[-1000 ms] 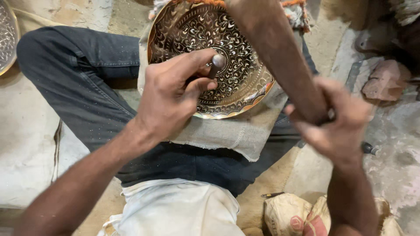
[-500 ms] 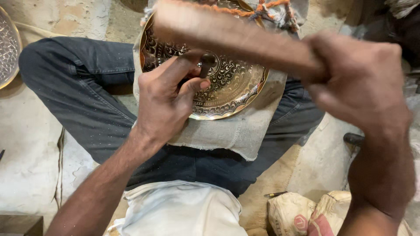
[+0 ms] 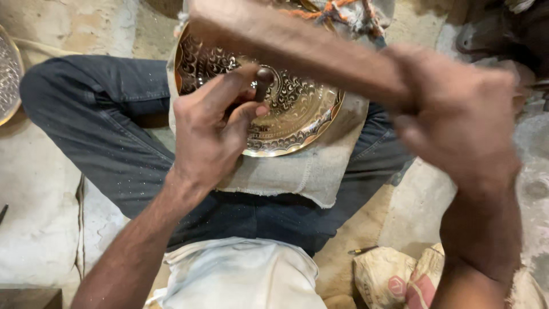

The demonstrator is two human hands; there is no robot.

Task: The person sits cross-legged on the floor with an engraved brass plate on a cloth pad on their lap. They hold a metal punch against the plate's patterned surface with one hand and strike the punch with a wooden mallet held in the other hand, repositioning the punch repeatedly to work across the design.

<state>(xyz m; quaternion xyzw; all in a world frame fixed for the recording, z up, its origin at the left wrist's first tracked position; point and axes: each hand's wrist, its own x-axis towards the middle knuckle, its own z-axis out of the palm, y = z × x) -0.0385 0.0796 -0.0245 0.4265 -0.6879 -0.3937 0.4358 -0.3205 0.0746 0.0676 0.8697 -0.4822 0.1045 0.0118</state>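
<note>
The left hand (image 3: 209,134) pinches a punch (image 3: 263,80) upright near the plate's (image 3: 297,123) centre, mostly patterned already, while the right hand (image 3: 457,120), blurred, seemingly fisted, grips a wooden mallet (image 3: 286,43).

Wooden mallet (image 3: 297,48) and right hand (image 3: 457,114): both smeared by motion blur; the mallet's far end is cut off by the top edge, so its head cannot be made out. Punch (image 3: 263,80): only its rounded top shows above the left hand (image 3: 209,134), the tip hidden. Engraved brass plate (image 3: 286,120): upper rim hidden behind the mallet. Second metal dish (image 3: 8,74): cropped by the left edge. Small dark tool (image 3: 363,250) on the floor: too small to identify, possibly a pencil.
</note>
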